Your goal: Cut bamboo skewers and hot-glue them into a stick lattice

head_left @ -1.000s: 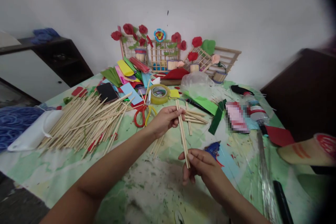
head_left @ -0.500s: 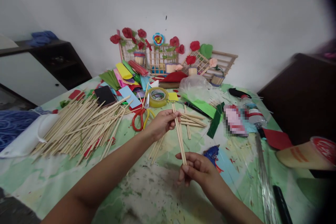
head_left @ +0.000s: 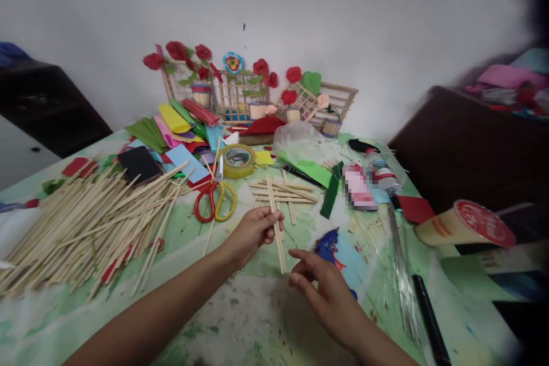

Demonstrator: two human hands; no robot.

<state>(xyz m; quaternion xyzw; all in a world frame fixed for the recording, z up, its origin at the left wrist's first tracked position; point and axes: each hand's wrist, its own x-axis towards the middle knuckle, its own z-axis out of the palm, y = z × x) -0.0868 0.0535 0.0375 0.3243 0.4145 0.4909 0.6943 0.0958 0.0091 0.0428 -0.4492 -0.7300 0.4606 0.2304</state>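
Note:
Between the thumb and fingers of my left hand [head_left: 259, 227] are a few thin wooden sticks [head_left: 278, 249], held side by side and tilted over the table. My right hand [head_left: 315, 280] is just right of their lower ends, fingers apart with nothing in them. Behind the held bundle, several loose sticks [head_left: 295, 191] lie crossed on the tablecloth. A large heap of the same sticks [head_left: 94, 229] spreads over the left side. Scissors with red and yellow handles [head_left: 221, 206] rest to the left of my left hand.
A roll of tape [head_left: 238, 161], a black phone-like slab [head_left: 139, 164] and folded coloured paper [head_left: 174, 119] lie farther back. Lattice frames with paper flowers [head_left: 240, 94] lean on the wall. At right are wires [head_left: 403, 280], a lidded cup [head_left: 463, 226] and a plastic bottle [head_left: 386, 174].
My right hand has let go of the sticks' lower ends and opened. My left hand keeps its hold, somewhat lower in view. The camera has turned to the right.

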